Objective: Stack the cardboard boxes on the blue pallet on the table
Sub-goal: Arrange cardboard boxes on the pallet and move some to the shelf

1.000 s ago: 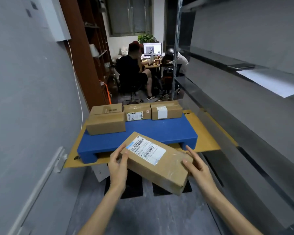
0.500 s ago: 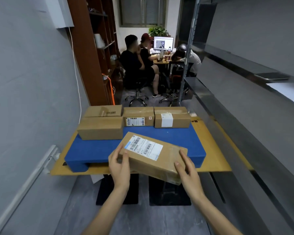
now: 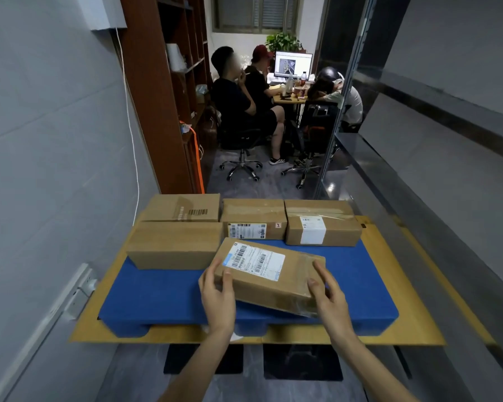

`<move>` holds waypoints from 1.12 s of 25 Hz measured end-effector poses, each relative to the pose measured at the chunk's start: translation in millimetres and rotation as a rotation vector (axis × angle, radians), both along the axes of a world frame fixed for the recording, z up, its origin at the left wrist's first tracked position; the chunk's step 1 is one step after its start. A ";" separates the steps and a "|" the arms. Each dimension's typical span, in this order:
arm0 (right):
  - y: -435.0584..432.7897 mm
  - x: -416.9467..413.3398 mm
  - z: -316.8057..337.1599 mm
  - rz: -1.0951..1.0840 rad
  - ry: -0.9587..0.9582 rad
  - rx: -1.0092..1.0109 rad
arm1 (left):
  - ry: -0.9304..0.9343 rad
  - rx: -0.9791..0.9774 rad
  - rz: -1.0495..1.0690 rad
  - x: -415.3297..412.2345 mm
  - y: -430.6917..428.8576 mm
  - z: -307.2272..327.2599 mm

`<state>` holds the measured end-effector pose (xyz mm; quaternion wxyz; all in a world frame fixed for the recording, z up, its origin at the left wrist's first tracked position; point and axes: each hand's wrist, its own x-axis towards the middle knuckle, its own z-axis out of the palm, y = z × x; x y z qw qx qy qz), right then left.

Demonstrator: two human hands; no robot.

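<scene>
Right, your wide yellow-brown tabletop [image 3: 389, 338] fills the lower frame, with a blue rectangular plastic pallet [image 3: 163, 294] lying flat on it. Four brown cardboard boxes sit at the pallet's far side: plain box [image 3: 174, 245] at left, printed-barcode box [image 3: 183, 208] behind it, labelled box [image 3: 253, 213] centre, taped box [image 3: 320, 227] right. A tilted brown cardboard box with white barcode label [image 3: 273, 285] is over the pallet's middle, near the plain box. Your left hand [image 3: 218, 297] grips its left end and your right hand [image 3: 328, 300] its right end, fingers curled round the edges.
</scene>
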<state>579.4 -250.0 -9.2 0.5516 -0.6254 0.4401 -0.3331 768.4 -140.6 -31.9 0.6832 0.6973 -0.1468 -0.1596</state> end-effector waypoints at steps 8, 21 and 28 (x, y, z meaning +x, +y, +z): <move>-57.6 30.3 -29.1 0.017 0.063 -0.001 | 0.002 0.122 -0.077 21.8 -42.3 -33.4; -132.0 66.5 -75.2 0.128 0.064 0.071 | 0.000 0.227 0.019 22.0 -94.0 -54.1; -144.5 82.9 -82.0 0.173 0.117 0.058 | -0.006 0.266 0.058 24.9 -104.9 -54.7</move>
